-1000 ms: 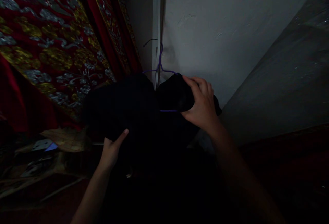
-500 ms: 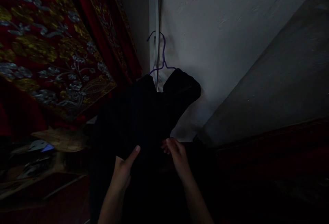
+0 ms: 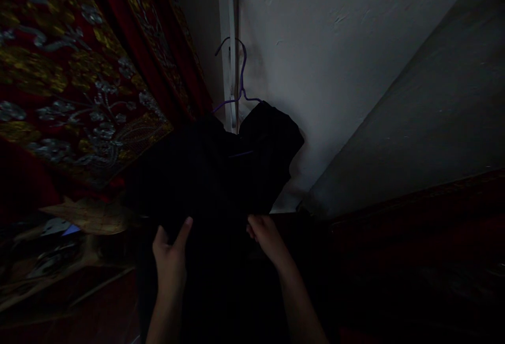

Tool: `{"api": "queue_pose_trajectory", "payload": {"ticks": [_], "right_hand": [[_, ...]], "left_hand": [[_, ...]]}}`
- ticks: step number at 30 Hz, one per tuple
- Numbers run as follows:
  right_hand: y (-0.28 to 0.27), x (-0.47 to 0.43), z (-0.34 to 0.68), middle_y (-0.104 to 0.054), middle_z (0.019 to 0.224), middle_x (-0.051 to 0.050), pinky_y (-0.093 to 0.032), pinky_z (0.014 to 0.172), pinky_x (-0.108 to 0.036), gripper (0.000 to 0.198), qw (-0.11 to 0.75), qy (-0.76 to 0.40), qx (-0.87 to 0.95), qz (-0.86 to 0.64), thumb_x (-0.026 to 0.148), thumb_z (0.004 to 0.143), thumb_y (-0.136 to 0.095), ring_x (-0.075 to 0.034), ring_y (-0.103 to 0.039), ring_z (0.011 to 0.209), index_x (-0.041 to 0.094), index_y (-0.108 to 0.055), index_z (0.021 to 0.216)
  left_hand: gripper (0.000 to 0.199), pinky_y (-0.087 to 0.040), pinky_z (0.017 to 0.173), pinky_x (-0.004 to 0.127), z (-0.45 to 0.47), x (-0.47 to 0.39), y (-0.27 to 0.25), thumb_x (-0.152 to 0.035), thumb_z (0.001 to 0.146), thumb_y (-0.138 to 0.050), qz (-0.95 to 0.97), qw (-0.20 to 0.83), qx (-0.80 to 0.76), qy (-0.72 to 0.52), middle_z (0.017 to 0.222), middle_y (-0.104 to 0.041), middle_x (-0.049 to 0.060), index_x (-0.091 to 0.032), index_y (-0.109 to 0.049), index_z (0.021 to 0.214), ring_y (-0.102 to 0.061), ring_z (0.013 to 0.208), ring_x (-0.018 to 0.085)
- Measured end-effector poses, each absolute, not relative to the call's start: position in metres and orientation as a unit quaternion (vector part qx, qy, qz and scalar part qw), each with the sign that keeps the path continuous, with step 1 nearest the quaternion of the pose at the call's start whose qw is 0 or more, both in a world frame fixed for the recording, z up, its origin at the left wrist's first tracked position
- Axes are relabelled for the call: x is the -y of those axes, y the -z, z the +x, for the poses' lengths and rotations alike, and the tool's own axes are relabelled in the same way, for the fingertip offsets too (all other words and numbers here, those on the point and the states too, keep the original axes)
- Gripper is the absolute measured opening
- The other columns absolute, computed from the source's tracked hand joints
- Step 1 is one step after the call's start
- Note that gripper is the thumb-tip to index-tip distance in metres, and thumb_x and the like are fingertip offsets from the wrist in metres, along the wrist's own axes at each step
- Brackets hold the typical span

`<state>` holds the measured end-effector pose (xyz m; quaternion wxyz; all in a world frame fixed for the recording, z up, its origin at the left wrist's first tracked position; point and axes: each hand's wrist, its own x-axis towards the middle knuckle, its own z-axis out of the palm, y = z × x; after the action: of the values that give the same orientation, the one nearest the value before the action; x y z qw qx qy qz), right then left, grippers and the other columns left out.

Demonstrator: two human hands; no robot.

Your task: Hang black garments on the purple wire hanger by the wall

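A black garment (image 3: 213, 186) with a wide neckline hangs on a purple wire hanger (image 3: 243, 70). The hanger's hook goes over a pale vertical strip (image 3: 232, 12) against the wall. My right hand (image 3: 265, 232) is closed, its curled fingers pinching the right side of the cloth. At the cloth's left side is my left hand (image 3: 171, 249), its thumb in front and its other fingers mostly hidden by the dark fabric. Between my hands the garment is spread, and its lower part melts into the darkness.
On the left hangs a red cloth (image 3: 79, 70) with gold and silver embroidery. Below it, cluttered items and a woven tan piece (image 3: 89, 216) lie in shadow. A grey-white wall (image 3: 315, 70) rises behind the hanger, and the room is very dim.
My hands have moved farther apart, the left one shifting left, and the garment is spread wider. The hanger and wall sit slightly more to the left and higher in view.
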<state>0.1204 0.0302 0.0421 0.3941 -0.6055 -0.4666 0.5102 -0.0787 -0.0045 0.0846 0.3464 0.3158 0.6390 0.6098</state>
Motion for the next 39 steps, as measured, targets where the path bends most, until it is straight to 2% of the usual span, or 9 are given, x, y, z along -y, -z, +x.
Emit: {"api": "queue_pose_trajectory", "payload": {"ticks": [2, 4, 9, 12, 15, 20, 25, 32, 39], "right_hand": [[-0.042, -0.03, 0.128, -0.05, 0.051, 0.001, -0.033, 0.057, -0.027, 0.037, 0.401, -0.506, 0.472, -0.6, 0.043, 0.082, -0.055, -0.013, -0.047, 0.053, 0.02, -0.055, 0.054], [-0.043, -0.029, 0.131, -0.051, 0.052, 0.001, -0.034, 0.056, -0.027, 0.033, 0.409, -0.509, 0.466, -0.597, 0.043, 0.079, -0.059, -0.014, -0.048, 0.053, 0.02, -0.054, 0.055], [-0.05, -0.022, 0.121, -0.052, 0.052, 0.001, -0.038, 0.055, -0.027, 0.045, 0.449, -0.538, 0.458, -0.547, 0.058, 0.077, -0.066, -0.013, -0.048, 0.052, 0.02, -0.053, 0.056], [-0.055, -0.017, 0.118, -0.052, 0.052, 0.001, -0.039, 0.054, -0.027, 0.054, 0.47, -0.556, 0.444, -0.523, 0.068, 0.078, -0.066, -0.012, -0.048, 0.051, 0.019, -0.055, 0.057], [-0.056, -0.017, 0.119, -0.056, 0.055, 0.0, -0.038, 0.052, -0.024, 0.055, 0.475, -0.583, 0.436, -0.494, 0.07, 0.079, -0.065, -0.011, -0.049, 0.051, 0.016, -0.064, 0.066], [-0.055, -0.02, 0.122, -0.06, 0.055, 0.0, -0.034, 0.047, -0.021, 0.049, 0.454, -0.63, 0.423, -0.467, 0.064, 0.074, -0.071, -0.009, -0.05, 0.047, 0.015, -0.069, 0.069], [-0.057, -0.017, 0.12, -0.06, 0.048, -0.001, -0.027, 0.041, -0.02, 0.048, 0.431, -0.658, 0.397, -0.472, 0.061, 0.076, -0.067, -0.007, -0.046, 0.038, 0.014, -0.069, 0.067], [-0.066, -0.017, 0.117, -0.058, 0.043, -0.001, -0.021, 0.036, -0.019, 0.047, 0.473, -0.638, 0.381, -0.473, 0.06, 0.076, -0.065, -0.007, -0.04, 0.032, 0.014, -0.069, 0.067], [-0.173, -0.087, 0.133, -0.059, 0.043, 0.0, -0.021, 0.034, -0.018, 0.032, 0.548, -0.569, 0.431, -0.436, 0.045, 0.075, -0.065, -0.006, -0.039, 0.031, 0.015, -0.066, 0.065]], "left_hand": [[0.059, -0.039, 0.12, 0.048, -0.078, 0.001, -0.075, -0.044, 0.086, -0.072, 0.368, 0.192, -0.659, -0.627, 0.155, -0.046, 0.009, -0.029, -0.046, 0.138, -0.042, 0.147, 0.03], [0.06, -0.034, 0.122, 0.046, -0.066, 0.001, -0.062, -0.039, 0.089, -0.069, 0.436, 0.12, -0.646, -0.614, 0.16, -0.037, 0.011, -0.03, -0.042, 0.14, -0.036, 0.15, 0.029], [0.024, -0.049, 0.107, 0.042, -0.016, 0.001, -0.035, -0.028, 0.088, -0.066, 0.571, 0.334, -0.562, -0.496, 0.116, -0.069, 0.008, -0.029, -0.063, 0.111, -0.065, 0.117, 0.029], [0.009, -0.055, 0.088, 0.039, 0.001, -0.003, -0.03, -0.023, 0.087, -0.06, 0.577, 0.359, -0.554, -0.481, 0.093, -0.071, 0.005, -0.028, -0.064, 0.094, -0.07, 0.092, 0.027], [0.01, -0.054, 0.075, 0.035, 0.003, -0.006, -0.029, -0.022, 0.089, -0.054, 0.58, 0.344, -0.554, -0.488, 0.082, -0.069, 0.003, -0.025, -0.062, 0.095, -0.068, 0.078, 0.023], [0.013, -0.051, 0.066, 0.028, 0.001, -0.007, -0.02, -0.022, 0.088, -0.053, 0.577, 0.321, -0.533, -0.529, 0.076, -0.067, 0.0, -0.019, -0.062, 0.097, -0.066, 0.069, 0.018], [0.021, -0.051, 0.067, 0.026, 0.002, -0.003, -0.017, -0.015, 0.083, -0.055, 0.604, 0.298, -0.523, -0.523, 0.083, -0.068, 0.002, -0.018, -0.064, 0.102, -0.066, 0.074, 0.018], [0.014, -0.05, 0.069, 0.025, 0.007, -0.006, -0.023, -0.014, 0.09, -0.052, 0.636, 0.272, -0.489, -0.532, 0.085, -0.067, 0.003, -0.018, -0.065, 0.094, -0.066, 0.077, 0.017], [0.016, -0.053, 0.071, 0.027, 0.007, -0.019, -0.008, -0.014, 0.093, -0.049, 0.679, 0.23, -0.49, -0.496, 0.081, -0.069, 0.004, -0.018, -0.064, 0.09, -0.069, 0.076, 0.018]]}}
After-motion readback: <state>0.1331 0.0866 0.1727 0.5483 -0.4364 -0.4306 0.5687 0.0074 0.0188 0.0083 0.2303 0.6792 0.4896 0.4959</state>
